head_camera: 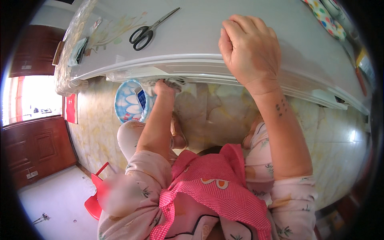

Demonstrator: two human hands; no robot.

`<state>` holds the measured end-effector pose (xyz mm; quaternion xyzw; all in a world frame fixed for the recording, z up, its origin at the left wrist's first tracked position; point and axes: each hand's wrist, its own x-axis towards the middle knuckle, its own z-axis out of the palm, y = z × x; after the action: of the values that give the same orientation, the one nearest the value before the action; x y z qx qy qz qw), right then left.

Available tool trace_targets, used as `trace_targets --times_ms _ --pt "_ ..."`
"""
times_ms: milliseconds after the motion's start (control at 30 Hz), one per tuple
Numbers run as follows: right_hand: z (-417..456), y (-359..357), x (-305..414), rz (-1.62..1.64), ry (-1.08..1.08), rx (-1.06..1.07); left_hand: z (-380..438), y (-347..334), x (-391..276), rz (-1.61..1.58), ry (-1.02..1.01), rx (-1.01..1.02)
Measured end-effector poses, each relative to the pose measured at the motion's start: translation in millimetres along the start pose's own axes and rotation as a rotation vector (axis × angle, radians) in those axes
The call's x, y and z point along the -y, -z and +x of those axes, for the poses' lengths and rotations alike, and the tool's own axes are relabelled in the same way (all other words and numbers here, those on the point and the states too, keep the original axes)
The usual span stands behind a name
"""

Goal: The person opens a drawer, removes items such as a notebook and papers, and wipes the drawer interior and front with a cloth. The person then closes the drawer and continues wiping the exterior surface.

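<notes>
My left hand point(164, 87) reaches low beside the table's front and grips a grey-and-white cloth point(176, 83), partly hidden behind the fingers. Just left of it stands a blue-and-white flower-patterned bin point(123, 100), with a blue-and-white packet or box point(141, 98) inside. Above the light grey tabletop point(198, 33), near its front edge, my right hand point(252, 49) has its fingers curled in. Its palm faces away, and nothing shows in it. Black-handled scissors point(151, 31) lie on the tabletop left of my right hand, blades towards the back.
A folded pale cloth or packet point(78, 51) lies at the tabletop's left end, by the clear plastic cover point(64, 60). At the right are a polka-dot cloth point(327, 21) and an orange-handled tool point(361, 81). A red chair point(94, 195) and a brown door point(39, 147) stand at left.
</notes>
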<state>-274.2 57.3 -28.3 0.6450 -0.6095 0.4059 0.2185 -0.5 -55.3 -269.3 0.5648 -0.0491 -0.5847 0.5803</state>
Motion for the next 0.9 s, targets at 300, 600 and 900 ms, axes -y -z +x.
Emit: trace_targets --times_ms 300,600,900 --pt "-1.1 5.9 2.9 -0.078 -0.032 0.12 -169.9 -62.3 154.1 0.045 0.583 0.239" --pt "-1.2 6.5 6.2 -0.084 -0.004 0.106 -153.7 -65.4 181.0 0.039 0.752 0.285" --pt "1.1 -1.3 -2.7 -0.073 0.042 -0.043 -51.5 -34.7 -3.7 -1.586 0.454 -0.283"
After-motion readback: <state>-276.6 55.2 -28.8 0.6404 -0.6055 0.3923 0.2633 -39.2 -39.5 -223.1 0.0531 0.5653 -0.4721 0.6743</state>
